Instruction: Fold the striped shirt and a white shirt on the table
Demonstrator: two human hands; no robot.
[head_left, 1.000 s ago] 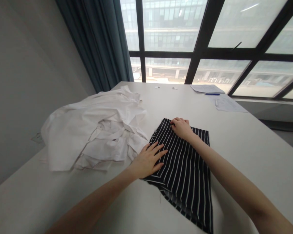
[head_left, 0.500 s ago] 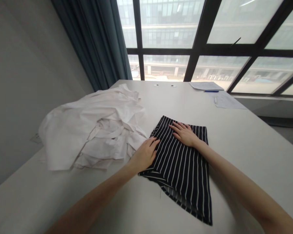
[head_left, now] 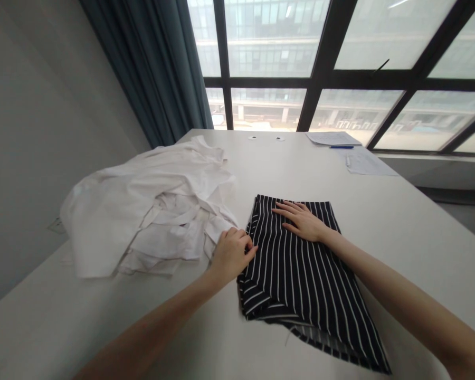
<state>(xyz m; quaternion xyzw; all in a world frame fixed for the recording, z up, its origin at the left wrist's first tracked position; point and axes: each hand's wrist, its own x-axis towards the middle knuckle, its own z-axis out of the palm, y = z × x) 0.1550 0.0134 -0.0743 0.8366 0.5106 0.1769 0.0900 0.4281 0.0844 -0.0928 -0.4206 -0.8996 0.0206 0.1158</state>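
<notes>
Striped cloth, folded: right hand flat atop; left hand curled, pinching its near edge. Risk: tugging unfolds layers.

Seen on a white table: folded black cloth with white stripes, right hand flat on top, left hand curled, gripping its left edge; crumpled white garments just beside.

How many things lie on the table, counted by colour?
Black with white stripes: 1, the striped cloth
White: 3, the white cloth pile and two sheets of paper
Blue: 1, the pen
Total: 5
</notes>
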